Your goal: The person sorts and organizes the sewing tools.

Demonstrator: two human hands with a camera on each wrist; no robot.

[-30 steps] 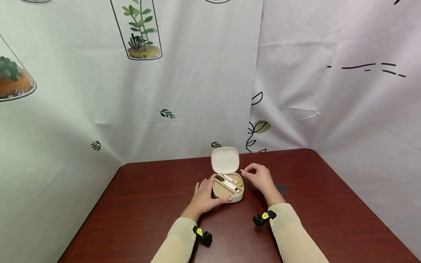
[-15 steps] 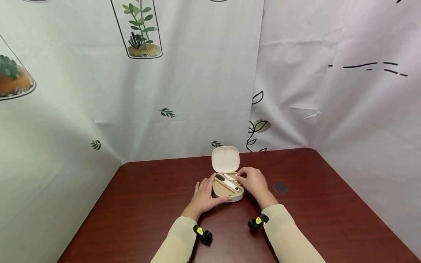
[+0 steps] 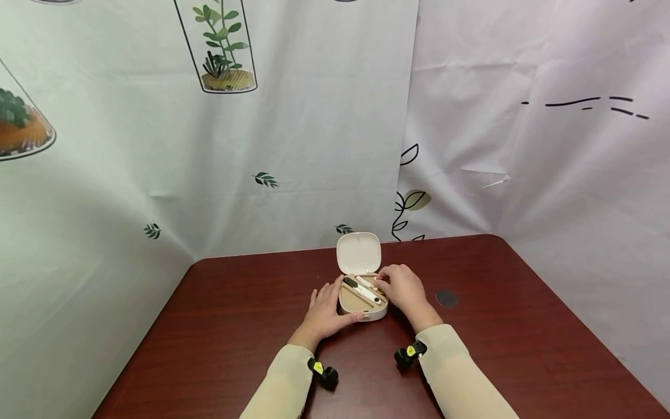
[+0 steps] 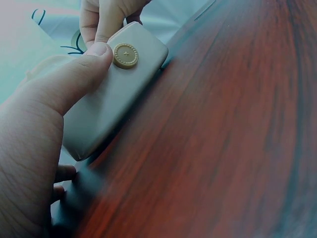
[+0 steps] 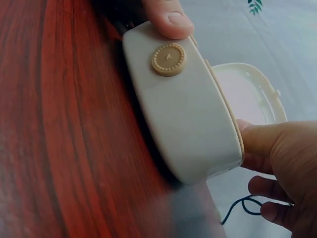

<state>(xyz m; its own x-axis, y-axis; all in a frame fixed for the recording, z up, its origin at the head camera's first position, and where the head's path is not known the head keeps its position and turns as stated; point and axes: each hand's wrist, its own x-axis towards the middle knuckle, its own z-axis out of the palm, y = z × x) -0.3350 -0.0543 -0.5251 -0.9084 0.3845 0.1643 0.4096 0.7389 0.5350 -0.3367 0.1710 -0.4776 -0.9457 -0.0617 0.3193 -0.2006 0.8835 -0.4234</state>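
Note:
A small cream case [image 3: 370,316] stands open on the table, its lid [image 3: 359,254] raised at the back. In its beige insert lie a slim white tool with a dark end [image 3: 363,292] and a smaller pink-and-white stick [image 3: 364,283]. My left hand [image 3: 323,313] grips the case from the left, thumb on the front near a round beige button [image 4: 126,55], fingers along the side. My right hand [image 3: 405,291] reaches over the right edge, its curled fingertips pinching a tiny white stick inside. Those fingertips mostly hide this piece and a yellow round thing [image 3: 381,292].
A dark red wooden table [image 3: 235,326] carries the case. A grey round disc [image 3: 447,298] lies right of the right hand. Behind and at both sides hangs a white printed cloth [image 3: 314,145]. A black camera sits on each wrist.
My right hand has moved left and slightly down, from beside the case with the tiny white stick to inside its right edge. It has hardly moved since. The left hand stays.

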